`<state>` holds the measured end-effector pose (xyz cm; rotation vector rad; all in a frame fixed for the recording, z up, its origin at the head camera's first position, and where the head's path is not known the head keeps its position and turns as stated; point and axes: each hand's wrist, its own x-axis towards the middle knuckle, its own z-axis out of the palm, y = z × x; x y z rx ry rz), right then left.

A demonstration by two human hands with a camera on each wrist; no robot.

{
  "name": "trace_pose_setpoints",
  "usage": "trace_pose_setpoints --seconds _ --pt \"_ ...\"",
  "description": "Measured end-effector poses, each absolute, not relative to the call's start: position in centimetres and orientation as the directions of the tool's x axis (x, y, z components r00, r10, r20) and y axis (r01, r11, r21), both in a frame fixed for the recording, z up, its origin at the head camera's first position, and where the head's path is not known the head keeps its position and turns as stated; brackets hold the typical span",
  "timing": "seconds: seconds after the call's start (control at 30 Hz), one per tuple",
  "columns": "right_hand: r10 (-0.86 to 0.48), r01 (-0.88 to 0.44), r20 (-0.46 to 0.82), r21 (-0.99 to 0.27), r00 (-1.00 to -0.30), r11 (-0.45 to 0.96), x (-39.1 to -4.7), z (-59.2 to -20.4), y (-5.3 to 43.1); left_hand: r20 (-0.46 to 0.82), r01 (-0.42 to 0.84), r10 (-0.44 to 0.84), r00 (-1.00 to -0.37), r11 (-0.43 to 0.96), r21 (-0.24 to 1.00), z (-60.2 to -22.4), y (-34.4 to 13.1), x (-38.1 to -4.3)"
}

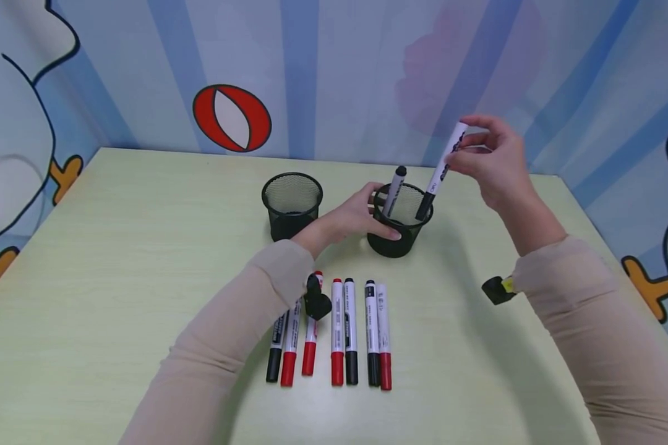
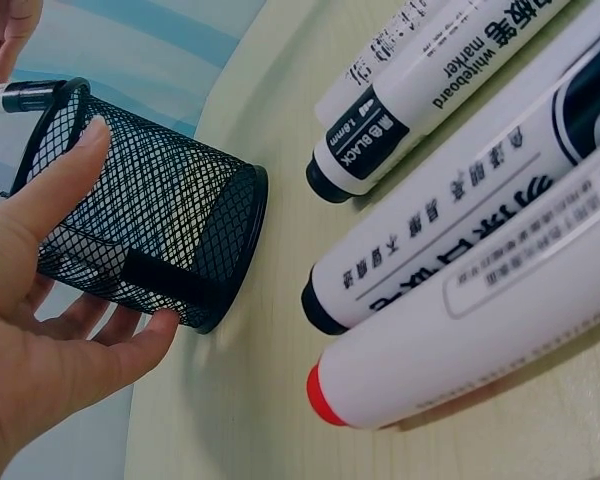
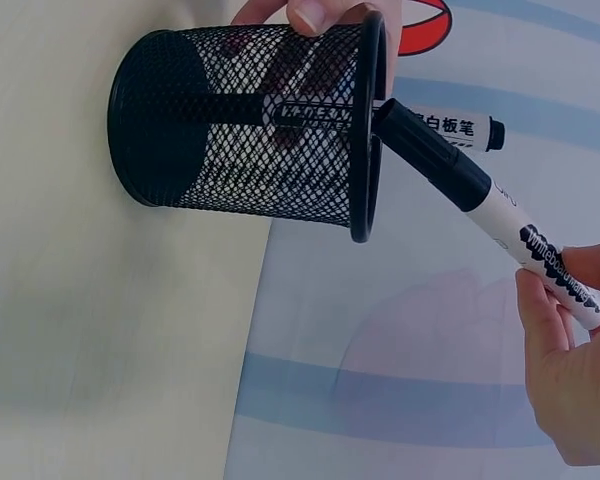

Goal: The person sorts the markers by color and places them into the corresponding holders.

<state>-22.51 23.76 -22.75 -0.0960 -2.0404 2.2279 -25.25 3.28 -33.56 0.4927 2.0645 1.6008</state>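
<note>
My left hand point(image 1: 352, 217) grips a black mesh pen cup point(image 1: 396, 245), thumb on the near side and fingers round the far side. Inside that cup stands a black marker point(image 1: 399, 179), its end poking above the rim. With thumb and fingertips my right hand point(image 1: 498, 162) pinches a white whiteboard marker point(image 1: 444, 162) with a black cap. The marker is tilted, cap down, its capped end right at the cup's rim in the right wrist view. The cup stands upright on the table, seen sideways in both wrist views.
A second black mesh cup point(image 1: 286, 225) stands to the left, behind my left forearm. Several red and black markers point(image 1: 338, 330) lie in a row nearer me, partly covered by the left wrist camera point(image 1: 316, 300). Printed curtains point(image 1: 345, 80) rise behind the table point(image 1: 145, 278).
</note>
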Motion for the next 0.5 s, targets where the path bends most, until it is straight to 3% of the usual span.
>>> trace_pose_setpoints --seconds 0.5 --pt "0.113 -0.158 0.156 -0.987 -0.981 -0.007 -23.4 -24.6 22.9 -0.134 -0.003 0.56 -0.817 0.229 0.973 -33.7 3.2 -25.3"
